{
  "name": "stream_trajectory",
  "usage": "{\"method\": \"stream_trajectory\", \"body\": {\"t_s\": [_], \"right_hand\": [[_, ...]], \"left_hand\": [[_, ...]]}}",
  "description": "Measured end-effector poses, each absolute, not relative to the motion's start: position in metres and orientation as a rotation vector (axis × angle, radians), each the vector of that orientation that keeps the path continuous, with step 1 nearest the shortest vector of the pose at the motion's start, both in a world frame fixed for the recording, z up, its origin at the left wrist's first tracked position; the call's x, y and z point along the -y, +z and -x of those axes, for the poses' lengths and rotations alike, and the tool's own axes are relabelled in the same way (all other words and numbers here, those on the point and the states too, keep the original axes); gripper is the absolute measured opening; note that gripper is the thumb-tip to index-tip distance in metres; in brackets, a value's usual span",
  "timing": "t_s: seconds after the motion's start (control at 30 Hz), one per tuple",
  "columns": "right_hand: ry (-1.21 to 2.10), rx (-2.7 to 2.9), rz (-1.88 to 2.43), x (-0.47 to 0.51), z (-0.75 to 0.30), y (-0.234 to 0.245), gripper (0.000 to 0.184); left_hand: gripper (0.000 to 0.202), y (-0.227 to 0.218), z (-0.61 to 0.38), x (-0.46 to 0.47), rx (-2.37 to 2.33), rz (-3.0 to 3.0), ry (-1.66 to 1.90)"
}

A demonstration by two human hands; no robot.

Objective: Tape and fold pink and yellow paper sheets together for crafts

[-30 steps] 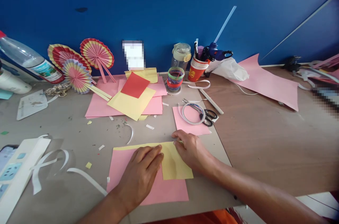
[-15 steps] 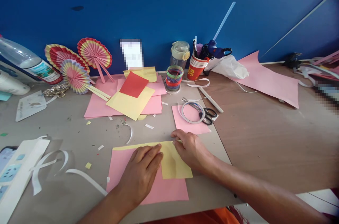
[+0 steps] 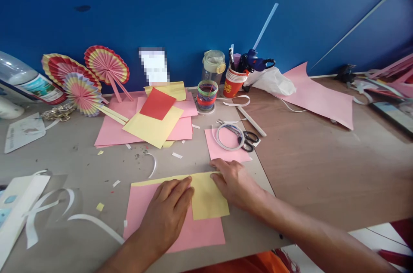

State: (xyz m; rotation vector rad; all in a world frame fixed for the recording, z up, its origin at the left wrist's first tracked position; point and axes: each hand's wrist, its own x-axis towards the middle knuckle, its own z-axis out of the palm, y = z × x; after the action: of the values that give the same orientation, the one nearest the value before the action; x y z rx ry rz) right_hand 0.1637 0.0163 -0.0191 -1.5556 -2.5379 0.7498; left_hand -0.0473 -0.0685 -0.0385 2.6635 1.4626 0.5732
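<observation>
A pink sheet of paper (image 3: 200, 236) lies near the front of the table. On top of it is a yellow sheet of paper (image 3: 209, 200), and a thin yellow strip shows along the pink sheet's far edge. My left hand (image 3: 169, 208) rests flat over the pink sheet, its fingertips at the yellow sheet's left edge. At the upper right corner of the yellow sheet, my right hand (image 3: 237, 182) has thumb and bent fingers closed on the edge. Just beyond that hand, a roll of white tape (image 3: 217, 139) and black-handled scissors (image 3: 248, 142) lie on a small pink sheet (image 3: 211, 152).
Folded paper fans (image 3: 106, 66) lean at the back left beside a plastic bottle (image 3: 38, 86). Stacked sheets with a red square (image 3: 158, 104) lie mid-table. A red paper cup (image 3: 232, 84) holds a glue gun (image 3: 256, 61). A power strip (image 3: 22, 204) lies at left.
The view has turned slightly right, so everything sits further left. Both hands keep nearly the same place on the papers.
</observation>
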Motion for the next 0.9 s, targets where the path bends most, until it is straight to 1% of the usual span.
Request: {"method": "stream_trajectory", "body": {"t_s": [0.13,0.37,0.9], "right_hand": [[0.761,2.503,1.605,-0.0178,-0.1726,-0.0196,0.027],[0.595,2.593,1.557,-0.0164,-0.1724,-0.0226,0.025],[0.589,2.549,1.534,-0.0179,-0.1726,-0.0265,0.024]], "left_hand": [[0.028,-0.0395,0.0472,0.0691,-1.476,-2.664,0.552],[0.029,-0.0437,0.0494,0.0704,-1.466,-2.664,0.521],[0.029,-0.0407,0.0489,0.0696,-1.458,-2.665,0.527]]}}
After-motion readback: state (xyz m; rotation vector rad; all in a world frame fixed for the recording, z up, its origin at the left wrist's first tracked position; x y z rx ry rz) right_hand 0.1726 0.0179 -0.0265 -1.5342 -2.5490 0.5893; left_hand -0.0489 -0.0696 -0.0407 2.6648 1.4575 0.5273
